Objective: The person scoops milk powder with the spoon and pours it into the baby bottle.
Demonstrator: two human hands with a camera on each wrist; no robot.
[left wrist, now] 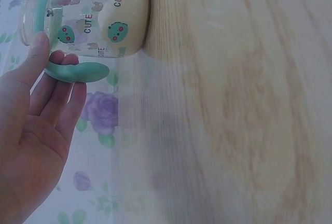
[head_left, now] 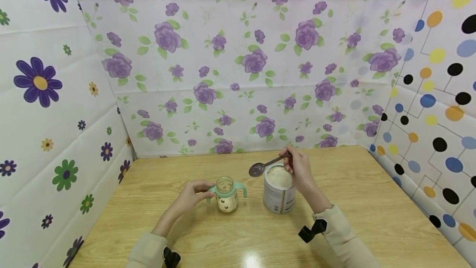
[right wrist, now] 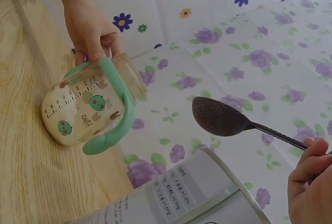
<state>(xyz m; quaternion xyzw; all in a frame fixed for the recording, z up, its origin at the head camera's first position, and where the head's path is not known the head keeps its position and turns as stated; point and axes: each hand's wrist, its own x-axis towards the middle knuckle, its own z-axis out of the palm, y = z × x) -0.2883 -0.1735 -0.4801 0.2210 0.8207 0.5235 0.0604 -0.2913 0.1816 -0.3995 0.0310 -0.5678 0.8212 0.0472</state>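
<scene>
A clear baby bottle (head_left: 227, 202) with mint-green handles and an uncapped mouth stands on the table, pale powder in its lower part. My left hand (head_left: 194, 194) pinches one of its handles (left wrist: 85, 72) between thumb and fingers. To the right is a tall grey-and-white tin (head_left: 272, 198), open and holding cream-coloured powder (head_left: 279, 176). My right hand (head_left: 299, 169) grips a dark spoon (head_left: 257, 170) by its handle end, above the tin. The bowl of the spoon (right wrist: 220, 117) reaches past the tin's rim, into the space between tin and bottle, with slight pale residue in it.
The wooden table (head_left: 156, 177) meets a flower-print cloth wall (head_left: 238, 115) at the back. Patterned cloth also hangs at the left (head_left: 74, 135) and at the right (head_left: 424, 127). Both wrists carry small black devices (head_left: 312, 230).
</scene>
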